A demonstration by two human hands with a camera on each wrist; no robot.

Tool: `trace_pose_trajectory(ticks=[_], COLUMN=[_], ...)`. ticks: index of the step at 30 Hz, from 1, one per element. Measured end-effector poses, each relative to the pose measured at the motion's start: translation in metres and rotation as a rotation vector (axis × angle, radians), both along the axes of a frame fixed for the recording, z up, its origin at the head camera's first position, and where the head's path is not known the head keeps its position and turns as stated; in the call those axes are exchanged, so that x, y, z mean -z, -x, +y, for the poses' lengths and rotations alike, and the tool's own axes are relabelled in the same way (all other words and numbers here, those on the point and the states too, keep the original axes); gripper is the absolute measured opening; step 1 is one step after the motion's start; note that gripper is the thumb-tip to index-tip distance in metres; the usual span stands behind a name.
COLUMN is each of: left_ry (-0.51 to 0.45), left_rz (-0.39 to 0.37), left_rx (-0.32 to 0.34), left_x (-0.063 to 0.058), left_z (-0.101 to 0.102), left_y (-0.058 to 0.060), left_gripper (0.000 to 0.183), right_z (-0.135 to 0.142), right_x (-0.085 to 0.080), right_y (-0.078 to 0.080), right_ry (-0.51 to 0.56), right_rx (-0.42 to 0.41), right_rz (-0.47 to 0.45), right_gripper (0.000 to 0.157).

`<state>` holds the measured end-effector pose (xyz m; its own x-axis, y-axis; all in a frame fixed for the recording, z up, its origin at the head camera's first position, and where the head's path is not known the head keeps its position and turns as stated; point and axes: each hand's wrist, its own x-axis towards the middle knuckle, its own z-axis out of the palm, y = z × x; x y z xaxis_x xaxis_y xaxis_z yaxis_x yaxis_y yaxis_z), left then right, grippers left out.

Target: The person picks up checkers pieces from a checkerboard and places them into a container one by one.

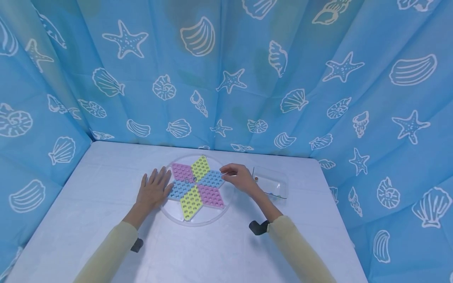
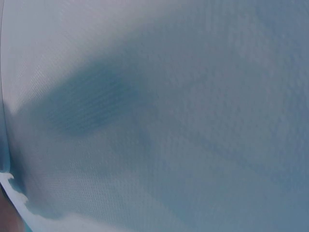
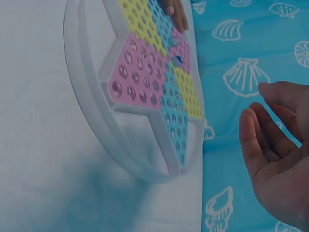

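Note:
A star-shaped Chinese checkers board (image 1: pixel 191 202) with pink, yellow and blue points full of holes lies on the table in a round clear rim. Two glass marbles sit near its middle, a clear one (image 1: pixel 186 181) and a dark blue one (image 3: pixel 177 61). My left hand (image 1: pixel 151 192) lies palm down at the board's left edge, fingers straight and spread. Above the right blue point hovers my right hand (image 1: pixel 240 179). Its fingers (image 3: pixel 247 137) are loosely bent, with a gap to the thumb and nothing seen between them.
Right of the board stands a clear plastic box (image 1: pixel 286 184) holding a brownish marble (image 1: pixel 256 179) and a few others along its near side. A blue curtain (image 1: pixel 247 106) with white shells hangs behind the white table (image 1: pixel 219 251). The left wrist view shows mostly blurred white cloth.

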<state>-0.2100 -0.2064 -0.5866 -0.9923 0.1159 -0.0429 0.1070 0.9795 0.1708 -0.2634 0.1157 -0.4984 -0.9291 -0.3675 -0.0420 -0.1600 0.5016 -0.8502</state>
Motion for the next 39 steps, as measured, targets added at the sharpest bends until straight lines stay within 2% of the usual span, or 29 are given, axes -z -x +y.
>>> trace_pose_trajectory(ticks=[6, 18, 25, 39], left_ry=[0.000, -0.001, 0.002, -0.007], left_rz=[0.004, -0.004, -0.007, -0.008], left_rx=[0.004, -0.001, -0.003, -0.011], left_x=[0.000, -0.002, 0.000, 0.000], left_z=[-0.001, 0.001, -0.001, 0.000], left_y=[0.000, -0.001, 0.001, 0.001], left_gripper=[0.070, 0.070, 0.070, 0.071], right_z=[-0.018, -0.047, -0.057, -0.073], right_x=[0.009, 0.023, 0.037, 0.052], right_y=[0.000, 0.001, 0.008, 0.014], right_ry=[0.010, -0.020, -0.069, -0.099], right_rx=[-0.049, -0.074, -0.079, -0.092], right_rz=[-0.008, -0.047, -0.042, -0.017], right_gripper=[0.026, 0.028, 0.028, 0.032])
